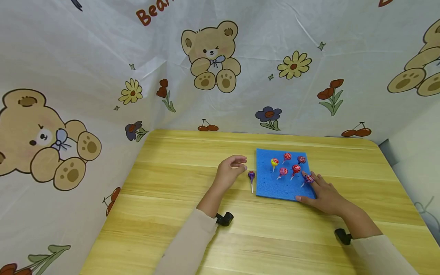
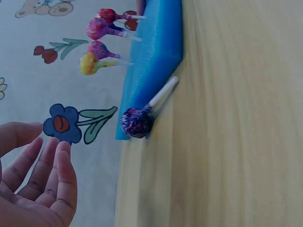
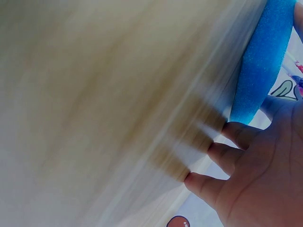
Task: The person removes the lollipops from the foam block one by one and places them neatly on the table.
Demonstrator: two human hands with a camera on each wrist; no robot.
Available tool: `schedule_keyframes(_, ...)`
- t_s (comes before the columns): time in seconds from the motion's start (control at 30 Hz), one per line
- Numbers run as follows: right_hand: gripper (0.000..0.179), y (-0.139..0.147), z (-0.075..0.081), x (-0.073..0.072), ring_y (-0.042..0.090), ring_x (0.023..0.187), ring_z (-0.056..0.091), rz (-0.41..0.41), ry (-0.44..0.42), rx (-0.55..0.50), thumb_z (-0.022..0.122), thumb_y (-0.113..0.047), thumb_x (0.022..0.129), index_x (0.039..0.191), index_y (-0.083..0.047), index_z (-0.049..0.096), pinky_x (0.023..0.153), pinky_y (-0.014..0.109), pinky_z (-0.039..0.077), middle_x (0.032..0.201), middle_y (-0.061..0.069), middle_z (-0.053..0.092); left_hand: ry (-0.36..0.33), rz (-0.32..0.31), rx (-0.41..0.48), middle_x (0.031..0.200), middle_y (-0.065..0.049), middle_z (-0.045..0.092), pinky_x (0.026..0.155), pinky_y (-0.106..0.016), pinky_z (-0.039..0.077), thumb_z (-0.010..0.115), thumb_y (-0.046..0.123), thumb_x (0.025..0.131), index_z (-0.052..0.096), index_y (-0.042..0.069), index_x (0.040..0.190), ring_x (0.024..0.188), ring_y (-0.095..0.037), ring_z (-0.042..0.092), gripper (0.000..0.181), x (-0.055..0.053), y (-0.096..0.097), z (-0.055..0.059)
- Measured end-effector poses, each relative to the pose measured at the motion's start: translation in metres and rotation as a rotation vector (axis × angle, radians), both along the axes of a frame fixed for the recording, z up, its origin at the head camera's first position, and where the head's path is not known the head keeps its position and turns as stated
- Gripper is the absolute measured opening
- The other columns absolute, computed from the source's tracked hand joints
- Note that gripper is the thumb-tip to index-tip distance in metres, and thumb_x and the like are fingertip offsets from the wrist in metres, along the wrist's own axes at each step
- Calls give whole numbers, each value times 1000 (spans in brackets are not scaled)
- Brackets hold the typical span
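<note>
A blue foam board (image 1: 269, 186) lies on the table, with several wrapped lollipops standing in it on their white sticks. Among them are a yellow one (image 1: 274, 162), a pink one (image 1: 283, 171) and a red one (image 1: 296, 169). Just outside the board's left edge, a purple lollipop (image 2: 136, 122) lies on the wood. My left hand (image 1: 228, 172) hovers to the left of it, fingers loosely bent and holding nothing. My right hand (image 1: 326, 196) rests at the board's right side, fingers spread, thumb at the near corner, beside a purple standing lollipop (image 1: 309, 178).
The wooden table (image 1: 165, 214) reaches back to a white cloth (image 1: 227, 110) printed with bears and flowers. Small holes dot the foam surface. Black wrist cameras are strapped at both sleeves.
</note>
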State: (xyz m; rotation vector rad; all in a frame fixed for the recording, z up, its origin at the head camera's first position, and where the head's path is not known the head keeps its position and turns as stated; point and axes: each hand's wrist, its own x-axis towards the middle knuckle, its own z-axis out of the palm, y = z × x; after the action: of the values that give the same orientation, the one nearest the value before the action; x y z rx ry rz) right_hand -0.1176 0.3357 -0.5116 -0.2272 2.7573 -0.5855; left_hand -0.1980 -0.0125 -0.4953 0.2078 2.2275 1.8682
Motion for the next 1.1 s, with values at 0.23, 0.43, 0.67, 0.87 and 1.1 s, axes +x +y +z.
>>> schedule_keyframes(0.23, 104, 0, 1, 0, 61, 147, 9, -4, 5, 0, 66, -61, 90, 159, 3, 21, 111, 80, 9, 161, 37, 14, 44, 15, 26, 125, -9, 70, 83, -30, 57, 71, 13, 94, 72, 21, 120, 107, -18, 67, 27, 7, 4, 12)
schedule_keyframes(0.43, 104, 1, -1, -1, 62, 147, 7, -10, -9, -8, 64, -63, 90, 162, -7, 15, 111, 81, 7, 162, 37, 12, 53, -2, -12, 124, -5, 71, 84, -30, 57, 71, 13, 95, 73, 18, 121, 105, -13, 66, 27, 11, 16, 11)
schedule_keyframes(0.67, 104, 1, -3, -1, 61, 148, 6, -13, -20, -19, 64, -63, 90, 163, -9, 13, 111, 81, 5, 163, 36, 11, 34, -34, -15, 122, -2, 71, 84, -30, 59, 71, 17, 95, 71, 15, 125, 103, -11, 65, 30, 17, 35, 4)
schedule_keyframes(0.87, 104, 1, -3, -2, 61, 148, 4, -17, -26, -30, 64, -63, 90, 162, -6, 15, 112, 80, 4, 163, 35, 10, 71, -74, -52, 119, 4, 71, 82, -24, 56, 73, 20, 94, 71, 13, 124, 101, -7, 65, 31, 18, 53, -3)
schedule_keyframes(1.1, 105, 2, -4, -3, 61, 148, 5, -18, -23, -24, 64, -63, 89, 162, -5, 15, 112, 80, 4, 163, 36, 10, 98, -100, -80, 116, 9, 69, 75, -20, 55, 75, 22, 93, 72, 15, 122, 100, -3, 64, 29, 20, 70, -8)
